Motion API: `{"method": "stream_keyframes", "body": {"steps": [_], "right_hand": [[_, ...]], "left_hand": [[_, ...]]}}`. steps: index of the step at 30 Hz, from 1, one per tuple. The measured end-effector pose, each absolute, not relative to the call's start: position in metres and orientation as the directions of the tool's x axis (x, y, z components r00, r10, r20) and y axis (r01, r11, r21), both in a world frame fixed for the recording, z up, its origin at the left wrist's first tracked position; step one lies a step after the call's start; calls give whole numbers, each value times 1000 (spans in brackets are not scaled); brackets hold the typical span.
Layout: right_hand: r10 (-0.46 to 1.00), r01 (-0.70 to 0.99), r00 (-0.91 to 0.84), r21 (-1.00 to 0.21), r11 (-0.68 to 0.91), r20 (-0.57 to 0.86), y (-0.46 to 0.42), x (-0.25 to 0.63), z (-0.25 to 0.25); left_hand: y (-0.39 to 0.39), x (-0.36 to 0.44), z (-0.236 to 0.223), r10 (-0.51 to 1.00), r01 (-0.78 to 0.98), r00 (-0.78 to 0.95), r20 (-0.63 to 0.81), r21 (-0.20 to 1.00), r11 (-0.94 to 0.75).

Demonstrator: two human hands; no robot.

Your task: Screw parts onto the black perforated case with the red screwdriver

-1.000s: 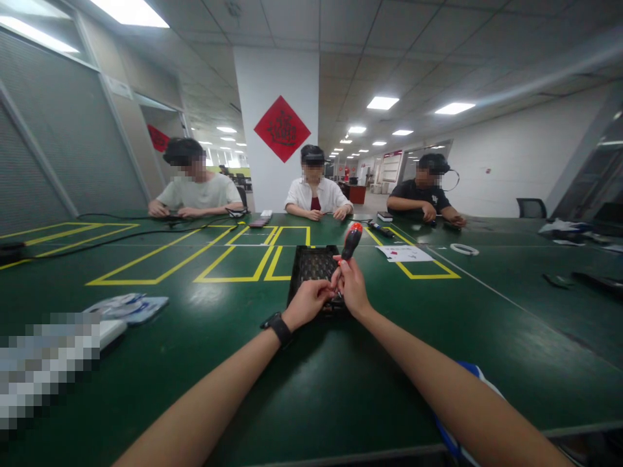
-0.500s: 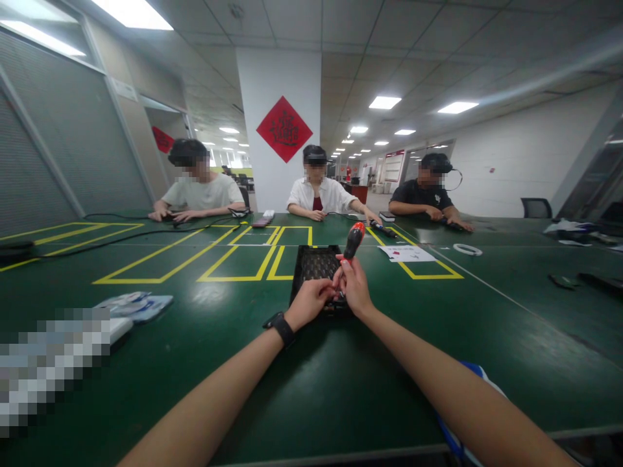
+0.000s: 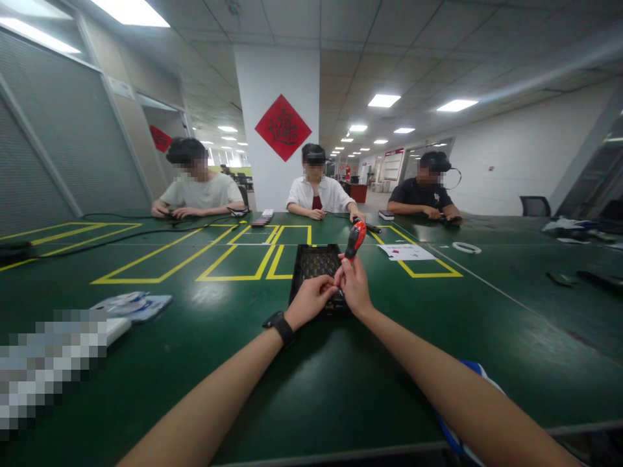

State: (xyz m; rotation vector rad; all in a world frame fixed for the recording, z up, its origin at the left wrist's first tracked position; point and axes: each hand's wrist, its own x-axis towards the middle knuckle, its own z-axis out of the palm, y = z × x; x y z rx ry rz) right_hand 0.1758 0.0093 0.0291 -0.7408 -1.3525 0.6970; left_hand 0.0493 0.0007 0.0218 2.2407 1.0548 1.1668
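Observation:
My right hand (image 3: 356, 288) is closed around a screwdriver (image 3: 356, 240) with a red and black handle, which tilts up and slightly to the right. My left hand (image 3: 315, 297) is pinched at the screwdriver's lower end, its fingertips meeting those of the right hand. What the left fingers hold is too small and too covered to make out. Beneath both hands lies a black tray (image 3: 298, 267) with a patterned floor. The near part of the tray is hidden by the hands, and a wristband sits on my left wrist.
Yellow tape outlines (image 3: 228, 277) mark the green table (image 3: 219, 376). Plastic packets (image 3: 146, 306) lie at left, a printed sheet (image 3: 406, 252) and a white ring (image 3: 466, 248) at right. Three people sit across the table, with a black cable (image 3: 121, 242) at the far left.
The screwdriver handle has turned, showing more red now. My hands stay in nearly the same place. The middle person across the table has drawn an outstretched hand inward.

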Motion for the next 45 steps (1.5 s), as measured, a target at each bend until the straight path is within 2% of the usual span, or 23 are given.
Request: {"method": "stream_keyframes", "body": {"steps": [3, 7, 14, 30, 37, 45], "right_hand": [[786, 43, 144, -797, 602, 601, 11, 176, 27], [792, 103, 130, -803, 587, 596, 12, 177, 26], [800, 73, 108, -807, 586, 590, 10, 176, 27], [786, 103, 166, -804, 586, 595, 12, 177, 26], [798, 66, 163, -814, 577, 580, 11, 176, 26], [779, -60, 309, -806, 589, 546, 16, 177, 25]], "left_hand": [[-2, 50, 25, 777, 457, 310, 549, 630, -628], [-3, 49, 25, 779, 557, 252, 574, 572, -602], [-9, 52, 25, 758, 657, 238, 607, 474, -586], [-9, 52, 24, 776, 677, 224, 590, 478, -559], [-8, 51, 24, 770, 689, 223, 598, 462, -558], [1, 50, 19, 775, 660, 221, 591, 494, -565]]}}
